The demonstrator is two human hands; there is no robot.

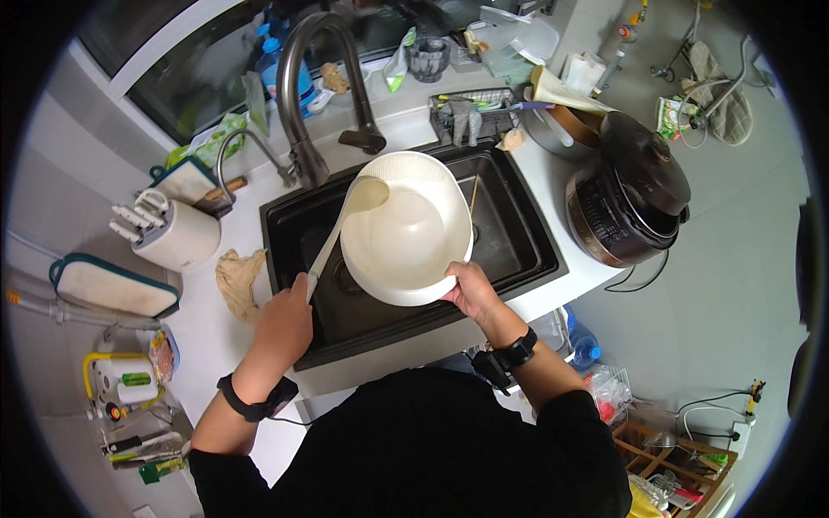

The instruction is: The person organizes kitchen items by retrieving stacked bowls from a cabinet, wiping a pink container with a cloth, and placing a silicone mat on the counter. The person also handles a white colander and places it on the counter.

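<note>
My left hand (283, 326) grips the handle of a pale ladle (331, 241). The ladle's bowl rests over the upper left part of a white plastic washing basin (414, 228), which has small drain holes along its far side. My right hand (474, 289) holds the basin's near right rim, thumb on the inner side. I see no food in the basin; whether it holds a little water I cannot tell. It hangs over the black sink (518, 220), hiding its middle. A thin stick (475, 194) lies in the right part of the sink.
Behind the sink stand a tall grey faucet (301, 84) and a smaller curved tap (243, 139). A knife block (184, 236) and a beige cloth (239, 281) are on the left. A black electric cooker (622, 207) with its lid raised sits at right, near a wire basket (447, 123).
</note>
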